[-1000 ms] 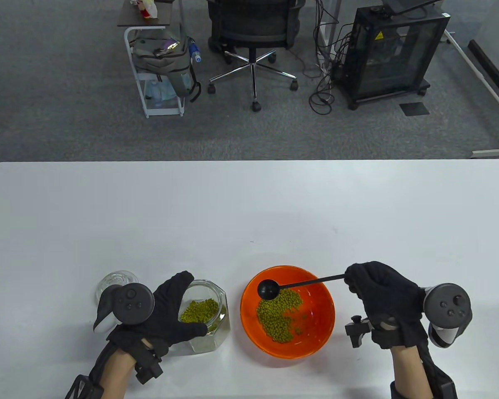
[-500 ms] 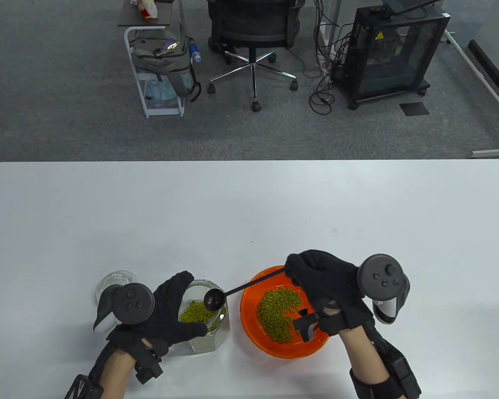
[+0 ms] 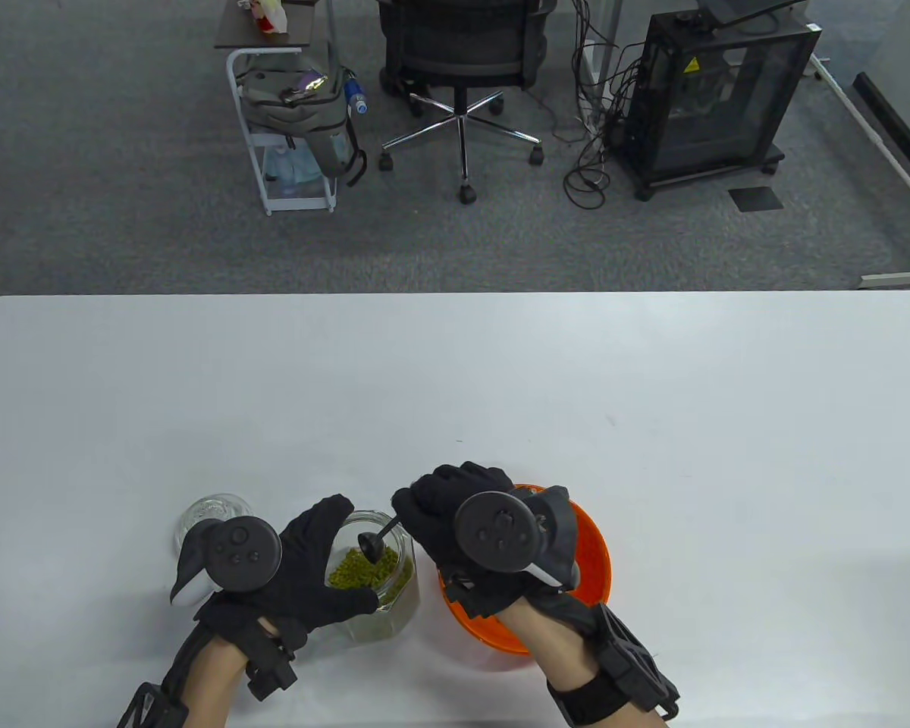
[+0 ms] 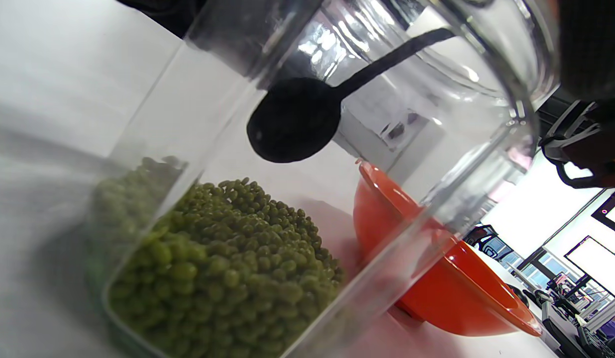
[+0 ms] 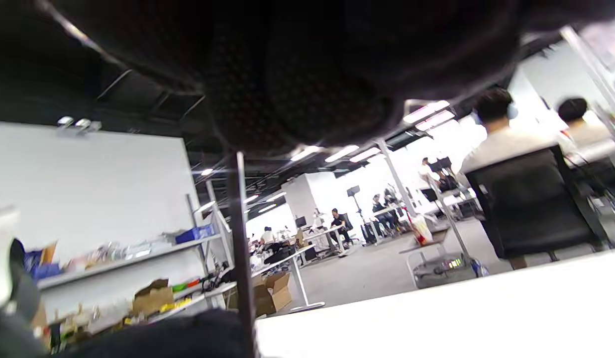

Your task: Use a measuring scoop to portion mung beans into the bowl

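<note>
A clear glass jar (image 3: 394,599) partly filled with green mung beans (image 3: 364,570) stands near the table's front edge. My left hand (image 3: 311,569) grips the jar from its left side. My right hand (image 3: 444,523) holds the handle of a black measuring scoop (image 3: 369,544), whose head hangs inside the jar's mouth, just above the beans. In the left wrist view the scoop (image 4: 292,119) is seen through the glass, above the beans (image 4: 223,268). The orange bowl (image 3: 595,553) sits right of the jar, mostly hidden under my right hand. The scoop handle (image 5: 240,248) runs down the right wrist view.
A small empty glass dish or lid (image 3: 201,516) lies left of my left hand. Beyond the far table edge stand an office chair (image 3: 462,53), a cart (image 3: 288,121) and a black cabinet (image 3: 717,91).
My right hand moved left from over the bowl to the jar, tipping the scoop from level to pointing down into the jar. The left hand and jar stayed still.
</note>
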The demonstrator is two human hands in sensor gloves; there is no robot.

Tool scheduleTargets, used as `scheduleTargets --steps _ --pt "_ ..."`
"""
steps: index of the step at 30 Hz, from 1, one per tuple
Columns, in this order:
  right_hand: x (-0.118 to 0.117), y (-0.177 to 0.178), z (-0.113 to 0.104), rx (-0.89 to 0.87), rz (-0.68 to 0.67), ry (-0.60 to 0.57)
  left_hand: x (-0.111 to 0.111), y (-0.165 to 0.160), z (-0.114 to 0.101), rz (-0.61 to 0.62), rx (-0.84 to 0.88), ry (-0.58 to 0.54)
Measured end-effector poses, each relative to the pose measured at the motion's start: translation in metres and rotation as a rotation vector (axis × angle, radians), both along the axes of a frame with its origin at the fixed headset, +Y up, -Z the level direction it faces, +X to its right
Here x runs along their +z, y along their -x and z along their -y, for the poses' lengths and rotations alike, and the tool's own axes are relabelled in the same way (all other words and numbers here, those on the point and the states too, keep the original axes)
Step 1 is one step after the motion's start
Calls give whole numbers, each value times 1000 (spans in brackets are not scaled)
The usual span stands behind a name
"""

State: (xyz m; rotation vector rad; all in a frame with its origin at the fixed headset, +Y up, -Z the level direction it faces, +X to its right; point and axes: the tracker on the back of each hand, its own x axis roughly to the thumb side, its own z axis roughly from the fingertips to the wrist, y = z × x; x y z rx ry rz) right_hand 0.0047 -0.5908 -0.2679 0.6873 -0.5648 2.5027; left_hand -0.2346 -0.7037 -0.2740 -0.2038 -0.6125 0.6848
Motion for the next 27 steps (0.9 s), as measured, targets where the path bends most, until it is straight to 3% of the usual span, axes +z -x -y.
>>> scheduleTargets --steps 3,8,13,17,23,27 --pt "5 13 4 75 -18 -59 0 0 0 0 0 0" --pt "6 24 16 54 -58 -21 0 0 0 0 0 0" --pt "-5 22 31 -75 -187 129 0 0 0 0 -1 0" --pt "-16 17 41 -131 -272 322 0 0 0 1 -1 0" --pt "-30 -1 50 -254 -241 540 0 0 0 0 0 0" --pt "-37 -19 59 -353 -149 644 0 0 0 1 1 0"
